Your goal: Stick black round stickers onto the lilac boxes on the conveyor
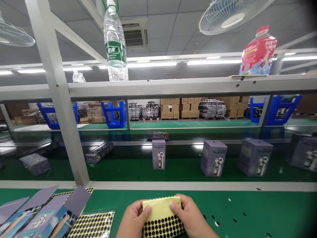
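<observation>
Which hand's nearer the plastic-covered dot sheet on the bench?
Left: left hand is just right of the plastic-covered sheet; right hand is farther right, across the held sheet.

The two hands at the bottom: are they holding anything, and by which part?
A yellow sheet of round black stickers: the left hand pinches its left edge, the right hand its right edge, both near the top.

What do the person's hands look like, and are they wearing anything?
The left hand and right hand are both bare: no gloves. I see no rings, bracelets or sleeves, though some fingers are hidden and the picture cuts off the arms.
</observation>
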